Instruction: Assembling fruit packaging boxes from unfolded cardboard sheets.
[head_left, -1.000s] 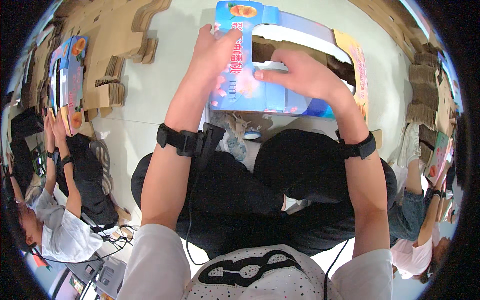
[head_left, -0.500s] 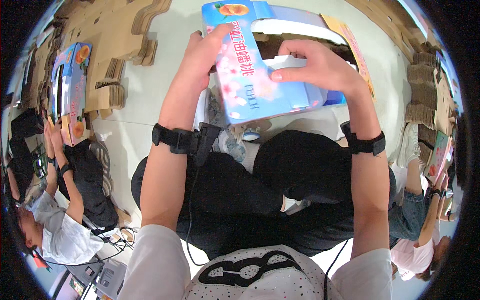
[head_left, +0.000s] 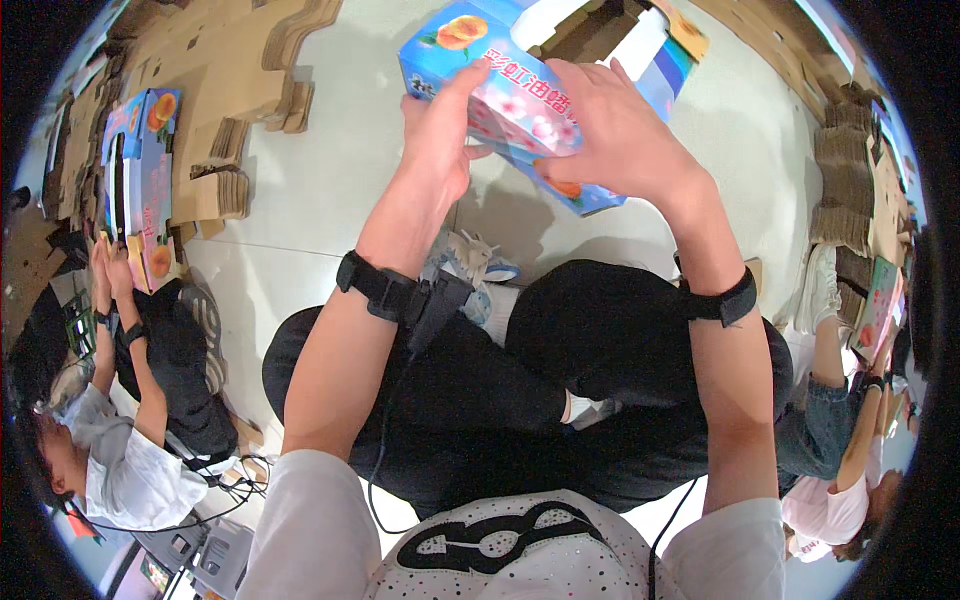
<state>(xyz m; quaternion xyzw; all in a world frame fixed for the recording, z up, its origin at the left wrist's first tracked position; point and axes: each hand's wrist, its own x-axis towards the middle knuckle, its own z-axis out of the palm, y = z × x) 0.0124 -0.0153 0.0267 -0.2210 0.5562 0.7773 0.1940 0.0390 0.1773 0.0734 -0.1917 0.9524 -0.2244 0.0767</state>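
Your grip is two-handed and clamped on the printed carton (head_left: 510,100): your left hand (head_left: 440,135) is wrapped around its near-left edge with the thumb reaching up onto the blue panel, and your right hand (head_left: 615,135) lies spread over the pink panel, fingers pressing down and curling over the near-right side. Holding it from both sides like this keeps the half-formed box from springing flat, it seems, since its white inner flaps (head_left: 640,45) stand open at the far end. The carton sits tilted, raised clear of the pale floor (head_left: 330,180) and above your crossed legs (head_left: 560,360), so it lies directly between your palms rather than resting on anything. To your left, flat brown cardboard blanks (head_left: 210,90) are stacked on the floor, with a finished blue carton (head_left: 140,180) held up by a seated person (head_left: 110,440). On your right, another stack of cardboard (head_left: 845,190) stands by a second person's arm (head_left: 860,440). Black straps circle both your wrists (head_left: 375,285).
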